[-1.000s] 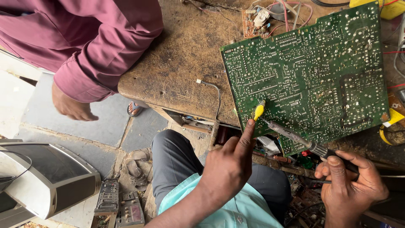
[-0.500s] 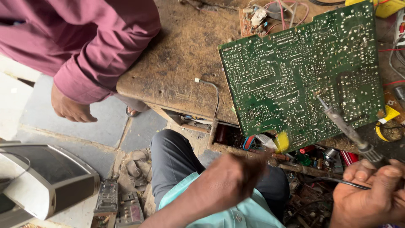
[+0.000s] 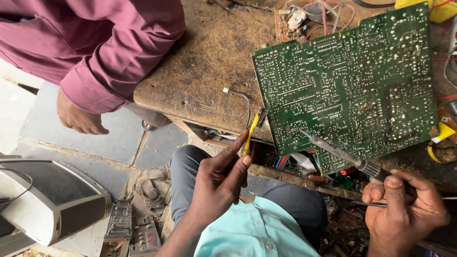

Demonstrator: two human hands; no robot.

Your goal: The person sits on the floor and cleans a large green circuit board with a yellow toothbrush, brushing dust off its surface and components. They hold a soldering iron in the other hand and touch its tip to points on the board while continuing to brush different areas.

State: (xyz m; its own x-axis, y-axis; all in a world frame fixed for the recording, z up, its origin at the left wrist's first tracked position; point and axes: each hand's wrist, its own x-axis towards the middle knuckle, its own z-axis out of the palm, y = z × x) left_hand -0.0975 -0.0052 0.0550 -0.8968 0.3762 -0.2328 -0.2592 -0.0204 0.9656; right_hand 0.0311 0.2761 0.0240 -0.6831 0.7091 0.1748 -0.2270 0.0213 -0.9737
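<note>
Hands back at the board (image 3: 347, 85): your left hand (image 3: 219, 183) has come up again from your lap, where it hung half a second ago, and its fingers (image 3: 240, 162) are closed on a small yellow brush (image 3: 254, 128), bristle end raised to the board's near left edge. Your right hand (image 3: 404, 209) has swung its iron (image 3: 340, 152) flatter than it stood a moment ago; the fingers grip the handle, with a thin wire (image 3: 369, 204) pinched beneath, and the tip now rests on the solder side near the board's lower edge.

The green board lies face down, tilted, on the worn wooden counter (image 3: 204, 71), its lower corner hanging over the front edge above a clutter of parts. A smaller brown board (image 3: 290, 21) with loose wires sits at the counter's far side, just beyond the big one. A grey lead (image 3: 240, 97) curls off the counter beside the brush.

Both tools now meet the same lower strip of the board, so by the look of it you are working that patch of joints, iron and brush together.

At left, another person in a maroon sleeve (image 3: 109, 52) leans on the counter, a hand (image 3: 78, 116) hanging over the stone floor. A grey set (image 3: 47, 200) stands on the floor below.
</note>
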